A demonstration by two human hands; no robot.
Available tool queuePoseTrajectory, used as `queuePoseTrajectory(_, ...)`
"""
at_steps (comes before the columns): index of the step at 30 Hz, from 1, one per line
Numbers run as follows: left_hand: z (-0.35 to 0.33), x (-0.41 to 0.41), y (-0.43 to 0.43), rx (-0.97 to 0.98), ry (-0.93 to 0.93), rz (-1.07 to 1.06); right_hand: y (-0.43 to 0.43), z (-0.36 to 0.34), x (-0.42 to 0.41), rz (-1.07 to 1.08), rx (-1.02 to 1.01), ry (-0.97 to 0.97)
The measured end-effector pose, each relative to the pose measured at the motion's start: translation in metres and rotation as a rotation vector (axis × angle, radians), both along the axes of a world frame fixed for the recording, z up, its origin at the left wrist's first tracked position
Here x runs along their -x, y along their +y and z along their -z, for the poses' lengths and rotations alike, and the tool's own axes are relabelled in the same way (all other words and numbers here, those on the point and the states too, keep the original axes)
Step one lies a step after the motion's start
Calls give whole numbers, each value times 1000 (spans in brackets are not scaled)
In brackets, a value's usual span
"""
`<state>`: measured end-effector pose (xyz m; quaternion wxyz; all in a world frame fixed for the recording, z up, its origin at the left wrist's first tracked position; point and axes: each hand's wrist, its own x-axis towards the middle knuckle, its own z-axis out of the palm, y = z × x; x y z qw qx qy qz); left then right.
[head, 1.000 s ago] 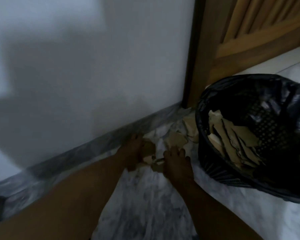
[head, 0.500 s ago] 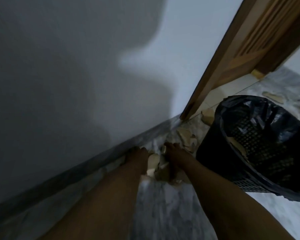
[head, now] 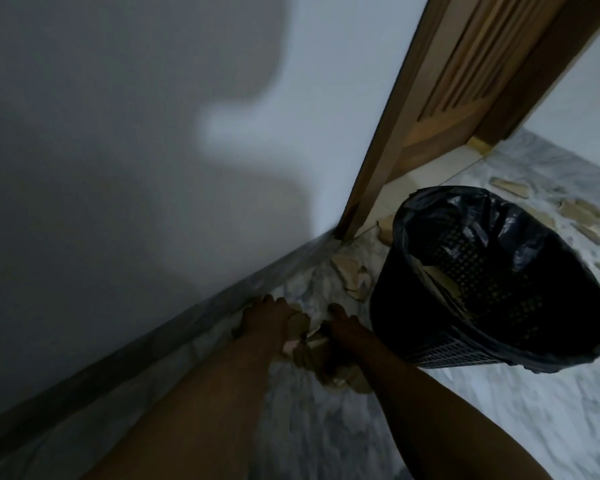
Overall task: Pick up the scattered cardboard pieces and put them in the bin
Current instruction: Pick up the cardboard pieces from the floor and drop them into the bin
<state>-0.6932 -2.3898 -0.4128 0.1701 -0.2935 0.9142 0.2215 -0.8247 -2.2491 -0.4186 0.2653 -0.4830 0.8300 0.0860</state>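
With the left hand (head: 264,318) and right hand (head: 344,331) bunching loose cardboard pieces (head: 326,374), the fingers' hold too dim to tell, scraps are probably risking slipping out before reaching the bin (head: 406,323) at two o'clock.

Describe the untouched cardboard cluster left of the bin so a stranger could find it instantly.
Start at the wooden door frame where it meets the floor. Just nearer, between the skirting and the black bin, lies the cardboard cluster. Unlike the pile between the left hand and right hand, nothing touches it.
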Motion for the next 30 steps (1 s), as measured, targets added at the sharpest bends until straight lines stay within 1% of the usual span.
queuePoseTrajectory(1, -1, -2, 2, 16, 7, -2, 3, 4, 0, 45, 17, -27)
queuePoseTrajectory(3, -3, -6, 5, 29, -7, -23, 7, 6, -3, 50, 28, -46)
queuePoseTrajectory(4, -6, -9, 7, 22, -21, -45, 11, 14, -2, 15, 5, -35)
queuePoseTrajectory(5, -9, -11, 9, 13, -24, -73, 15, 15, -6, 30, -14, -56)
queuePoseTrajectory(6, -14, -14, 13, 3, -23, -103, 16, 14, -8, -4, -27, -24)
queuePoseTrajectory(9, -24, -27, 34, -16, -40, -196, 25, 4, -23, 68, 42, -38)
queuePoseTrajectory(11, -23, -33, 50, -15, -48, -264, 32, 3, -31, -44, 111, 22)
queuePoseTrajectory(13, -29, -35, 67, 2, -46, -295, 37, 3, -38, -126, 140, -2)
queuePoseTrajectory(15, -40, -34, 81, -18, -95, -288, 40, 6, -47, -53, 118, -106)
queuePoseTrajectory(16, -43, -35, 83, -42, -126, -290, 43, 4, -51, 10, 128, -121)
queuePoseTrajectory(18, -43, -31, 76, -42, -191, -255, 46, 1, -53, 34, 140, -128)
queuePoseTrajectory(20, -43, -21, 56, 108, -248, -155, 38, -12, -53, 55, 144, -135)
queuePoseTrajectory(21, -52, -12, 43, 144, -292, -116, 32, -24, -53, 58, 149, -139)
queuePoseTrajectory(23, -97, 9, 25, 132, -388, -63, 12, -64, -54, 56, 248, -133)
queuePoseTrajectory(26, -197, 42, 1, 66, -486, -58, -17, -152, -50, 9, 420, -76)
queuePoseTrajectory(28, -266, 57, -3, 32, -565, -109, -27, -209, -41, -13, 554, 12)
queuePoseTrajectory(30, -327, 73, 3, -4, -565, -158, -20, -265, -23, -54, 618, 128)
